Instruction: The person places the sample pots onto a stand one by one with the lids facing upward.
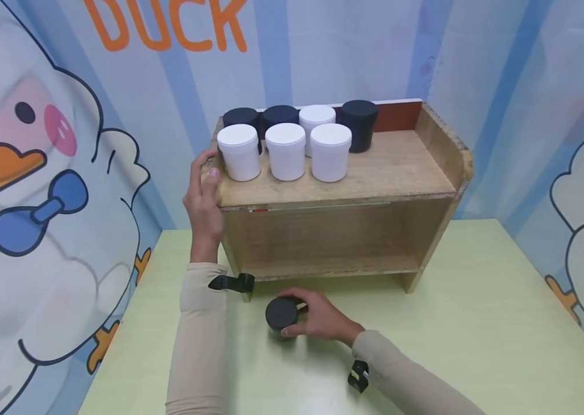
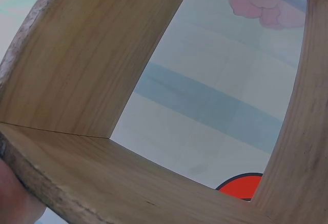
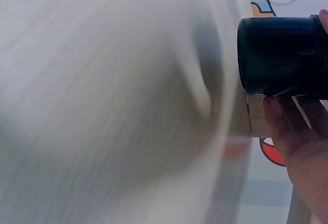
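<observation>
A black lidded jar point(image 1: 280, 314) is in my right hand point(image 1: 325, 319), low in front of the shelf's left half. The fingers curl round it from the right, with the thumb on the near side. In the right wrist view the dark jar point(image 3: 279, 56) shows side-on by the tabletop; whether it touches the table I cannot tell. My left hand point(image 1: 205, 210) grips the upper left side of the wooden shelf point(image 1: 338, 196), thumb at the front edge. In the left wrist view a bit of that hand point(image 2: 18, 196) lies against the shelf's rough edge.
On the shelf's top board, three white jars point(image 1: 285, 153) stand in front. Behind them are two black jars point(image 1: 280, 114), one white jar point(image 1: 317, 115) and another black jar point(image 1: 359, 124). The shelf stands on a pale green table point(image 1: 478, 323) before a cartoon-printed cloth point(image 1: 333, 52).
</observation>
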Tool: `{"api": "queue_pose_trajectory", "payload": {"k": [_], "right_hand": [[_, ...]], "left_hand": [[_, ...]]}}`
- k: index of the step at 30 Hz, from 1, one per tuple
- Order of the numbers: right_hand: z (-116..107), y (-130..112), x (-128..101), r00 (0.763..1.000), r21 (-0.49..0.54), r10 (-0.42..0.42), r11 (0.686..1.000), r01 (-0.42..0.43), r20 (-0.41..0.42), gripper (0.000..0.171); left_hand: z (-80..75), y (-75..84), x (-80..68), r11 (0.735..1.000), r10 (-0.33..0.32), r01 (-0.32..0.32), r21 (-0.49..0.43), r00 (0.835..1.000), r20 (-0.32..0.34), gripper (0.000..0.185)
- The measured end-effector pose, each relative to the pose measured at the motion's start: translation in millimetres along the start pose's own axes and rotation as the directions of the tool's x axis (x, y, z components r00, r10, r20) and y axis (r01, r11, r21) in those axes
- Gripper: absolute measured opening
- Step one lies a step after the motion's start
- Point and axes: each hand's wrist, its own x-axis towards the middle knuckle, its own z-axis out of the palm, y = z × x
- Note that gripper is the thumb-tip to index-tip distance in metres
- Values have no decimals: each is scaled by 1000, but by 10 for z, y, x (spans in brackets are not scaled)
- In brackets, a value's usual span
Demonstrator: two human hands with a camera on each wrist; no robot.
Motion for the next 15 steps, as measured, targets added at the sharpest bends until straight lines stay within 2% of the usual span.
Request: {"api": "queue_pose_trajectory", "payload": {"k": [15], "right_hand": [[-75,-64,-21,1000,9,-2,1000,3,-29,68]], "left_hand": [[-3,-16,7,1000,-5,5,-11,1000,5,46]]}}
